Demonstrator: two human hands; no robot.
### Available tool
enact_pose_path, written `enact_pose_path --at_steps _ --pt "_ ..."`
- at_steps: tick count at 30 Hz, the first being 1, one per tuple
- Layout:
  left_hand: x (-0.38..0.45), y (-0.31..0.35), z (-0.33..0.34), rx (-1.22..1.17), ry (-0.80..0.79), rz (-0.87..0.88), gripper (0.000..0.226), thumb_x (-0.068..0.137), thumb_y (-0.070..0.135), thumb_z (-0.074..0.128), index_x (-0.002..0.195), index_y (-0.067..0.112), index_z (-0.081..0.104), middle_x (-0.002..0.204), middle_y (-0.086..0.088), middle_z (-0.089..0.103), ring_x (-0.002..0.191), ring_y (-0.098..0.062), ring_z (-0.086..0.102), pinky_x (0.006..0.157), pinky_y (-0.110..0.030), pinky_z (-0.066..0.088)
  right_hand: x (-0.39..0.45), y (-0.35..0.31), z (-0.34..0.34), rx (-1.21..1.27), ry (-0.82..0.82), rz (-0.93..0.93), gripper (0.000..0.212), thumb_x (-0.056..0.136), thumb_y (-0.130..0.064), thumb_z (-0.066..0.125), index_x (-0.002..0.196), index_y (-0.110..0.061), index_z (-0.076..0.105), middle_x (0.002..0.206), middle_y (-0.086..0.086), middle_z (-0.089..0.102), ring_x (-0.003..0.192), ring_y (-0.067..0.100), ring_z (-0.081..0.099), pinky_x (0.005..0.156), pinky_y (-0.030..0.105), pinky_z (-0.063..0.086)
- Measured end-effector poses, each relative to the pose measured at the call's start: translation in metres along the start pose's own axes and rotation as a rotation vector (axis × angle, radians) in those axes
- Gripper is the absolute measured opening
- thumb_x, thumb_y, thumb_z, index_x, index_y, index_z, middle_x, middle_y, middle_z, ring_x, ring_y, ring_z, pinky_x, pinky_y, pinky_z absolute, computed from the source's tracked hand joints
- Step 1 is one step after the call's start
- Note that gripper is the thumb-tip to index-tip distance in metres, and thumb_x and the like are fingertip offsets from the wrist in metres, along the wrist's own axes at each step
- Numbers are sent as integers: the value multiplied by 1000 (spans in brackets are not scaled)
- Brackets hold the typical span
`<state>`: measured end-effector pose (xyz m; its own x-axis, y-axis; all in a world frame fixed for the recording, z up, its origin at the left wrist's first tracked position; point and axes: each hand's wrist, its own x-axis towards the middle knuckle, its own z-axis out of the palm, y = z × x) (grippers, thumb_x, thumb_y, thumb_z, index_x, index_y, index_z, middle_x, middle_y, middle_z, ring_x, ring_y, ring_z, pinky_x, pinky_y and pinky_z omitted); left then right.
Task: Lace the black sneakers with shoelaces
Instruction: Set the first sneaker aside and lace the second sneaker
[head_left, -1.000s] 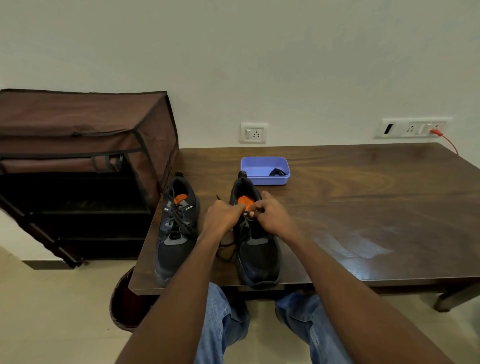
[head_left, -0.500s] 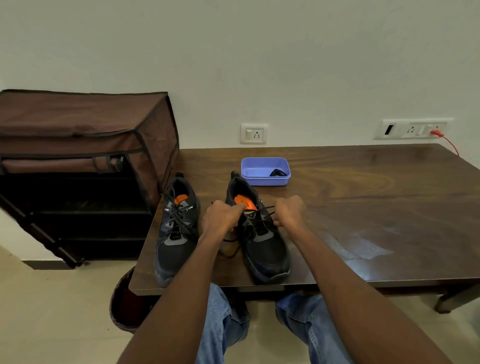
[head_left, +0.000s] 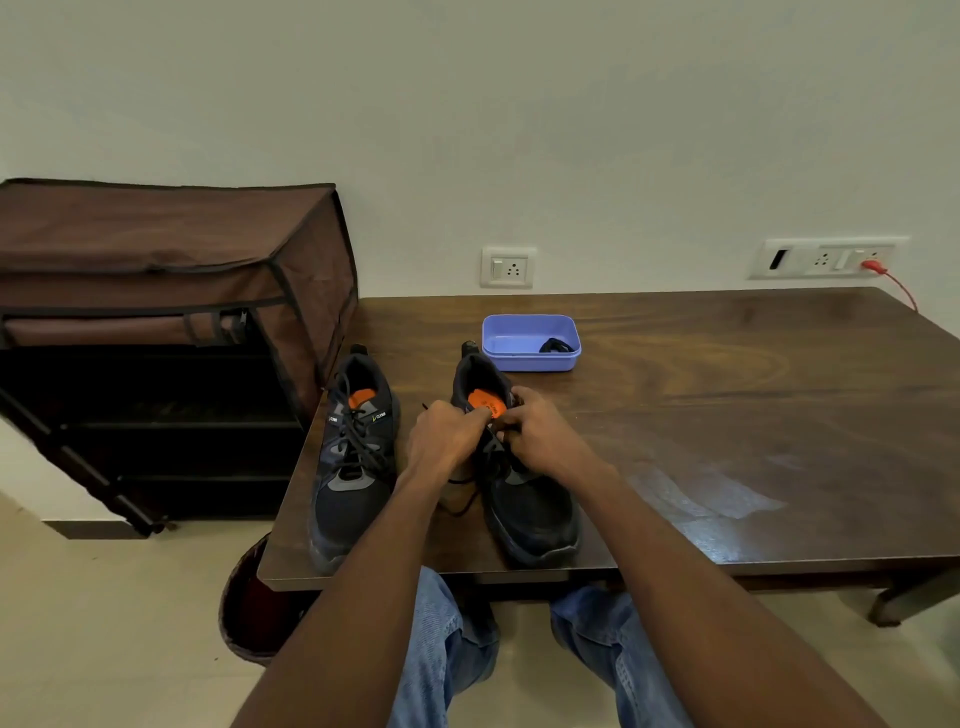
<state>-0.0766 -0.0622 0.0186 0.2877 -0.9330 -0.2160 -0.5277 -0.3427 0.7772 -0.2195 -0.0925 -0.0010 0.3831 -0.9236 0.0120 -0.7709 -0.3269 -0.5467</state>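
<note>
Two black sneakers stood side by side on the dark wooden table (head_left: 727, 415), toes toward the person. The left sneaker (head_left: 353, 462) sat at about nine o'clock from the hands, already laced, its orange insole showing. The right sneaker (head_left: 519, 499) lay under both hands, which met over its tongue just below the orange insole. The left hand (head_left: 441, 441) had its fingers curled inward and appeared to pinch the black shoelace (head_left: 460, 493), a loop of which trailed onto the table at about six o'clock from that hand. The right hand (head_left: 540, 436) had fingers bent and pressed close together at the upper eyelets, pinching something dark there; whether lace or tongue could not be told. At twelve o'clock from the hands, just beside the right sneaker's heel, sat a blue tray (head_left: 530, 358) holding a small black bundle (head_left: 555, 345). A brown fabric shoe rack (head_left: 171, 270) stood at ten o'clock, off the table.
</note>
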Motion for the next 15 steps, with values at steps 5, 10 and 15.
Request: enact_pose_path --at_steps 5,10,15 --pt "2 -1 -1 -1 21 -2 40 84 43 63 76 5 71 74 -9 72 71 -24 68 69 -38 53 0 -2 -16 196 169 230 21 95 -11 54 88 -20 72 93 1 69 87 20 66 71 33 49" --pt "4 -3 -1 9 38 -24 37 87 39 63 78 4 70 80 -13 74 67 -20 61 67 -36 52 -3 7 -36 489 589 576 20 86 -2 47 74 -10 59 79 5 65 77 27 64 66 40 54" --pt "5 -5 1 11 39 -9 38 86 39 62 79 3 72 85 -14 75 66 -19 61 68 -35 51 -11 21 -50 482 583 828 17 88 -9 50 96 -2 64 100 16 68 89 34 62 72 37 47"
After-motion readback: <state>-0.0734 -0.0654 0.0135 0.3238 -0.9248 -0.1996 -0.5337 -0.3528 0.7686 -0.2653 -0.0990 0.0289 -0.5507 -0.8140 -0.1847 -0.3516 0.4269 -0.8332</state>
